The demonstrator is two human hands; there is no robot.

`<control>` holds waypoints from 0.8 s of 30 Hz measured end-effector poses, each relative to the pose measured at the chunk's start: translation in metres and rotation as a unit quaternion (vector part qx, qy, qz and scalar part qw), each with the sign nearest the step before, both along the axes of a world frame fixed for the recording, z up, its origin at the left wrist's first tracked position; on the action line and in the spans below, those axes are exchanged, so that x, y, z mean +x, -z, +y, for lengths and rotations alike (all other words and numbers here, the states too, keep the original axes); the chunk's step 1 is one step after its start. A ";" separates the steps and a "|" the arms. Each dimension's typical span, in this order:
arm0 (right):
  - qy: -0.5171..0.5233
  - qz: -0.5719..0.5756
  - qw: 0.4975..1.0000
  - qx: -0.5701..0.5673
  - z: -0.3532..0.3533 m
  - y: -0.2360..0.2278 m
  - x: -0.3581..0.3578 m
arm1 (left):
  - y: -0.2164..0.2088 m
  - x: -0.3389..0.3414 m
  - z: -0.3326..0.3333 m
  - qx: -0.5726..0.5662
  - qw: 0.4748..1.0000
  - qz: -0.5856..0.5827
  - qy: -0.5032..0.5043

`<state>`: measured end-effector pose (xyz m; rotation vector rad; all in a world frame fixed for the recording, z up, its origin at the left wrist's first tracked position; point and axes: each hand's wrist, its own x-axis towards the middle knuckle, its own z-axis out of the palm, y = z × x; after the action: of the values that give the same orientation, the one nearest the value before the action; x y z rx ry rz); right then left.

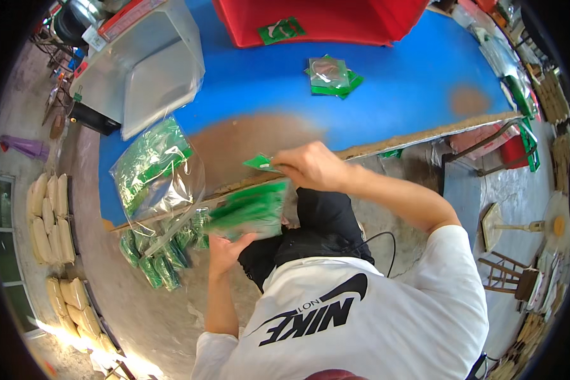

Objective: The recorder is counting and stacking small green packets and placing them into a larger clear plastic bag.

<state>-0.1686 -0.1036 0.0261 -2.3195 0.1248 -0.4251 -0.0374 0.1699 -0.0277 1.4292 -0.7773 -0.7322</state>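
My left hand (227,252) is closed on the lower edge of a thick stack of green packets (250,208), smeared by motion, in front of the table's near edge. Just above it, my right hand (315,166) pinches a small green packet (259,163) between thumb and fingers, over the worn brown patch of the tabletop. To the left, a large clear plastic bag (151,170) filled with green packets lies at the table edge. Bundles of green packets (163,266) sit below it, beyond the edge.
The blue table (247,82) carries a red bin (323,28), a single green packet (282,30), a small pile of clear-and-green packets (332,76) and a translucent plastic bin (139,73). A wooden stool (510,275) stands at right; stacked sacks (49,218) lie at left.
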 end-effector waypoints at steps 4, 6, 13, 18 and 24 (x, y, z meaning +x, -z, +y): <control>-0.278 0.136 0.951 -0.002 -0.016 -0.051 0.010 | -0.065 -0.007 -0.042 0.035 0.957 -0.276 0.083; -0.298 0.176 0.936 0.065 -0.029 -0.057 0.031 | -0.057 -0.006 -0.043 0.069 0.964 -0.224 0.129; 0.279 0.193 0.915 -0.217 -0.262 0.049 0.042 | 0.008 -0.037 -0.045 -0.063 0.915 0.398 -0.003; 0.339 0.029 0.924 -0.176 -0.209 0.047 0.045 | 0.039 -0.044 -0.033 -0.113 0.816 0.566 0.030; 0.177 -0.166 0.953 0.182 -0.006 0.051 0.028 | 0.031 -0.044 -0.072 -0.207 0.756 0.621 0.000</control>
<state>-0.1403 -0.1095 -0.0246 -1.8329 0.4218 -0.8865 -0.0818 0.0980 -0.0588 0.3044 0.1446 -1.1918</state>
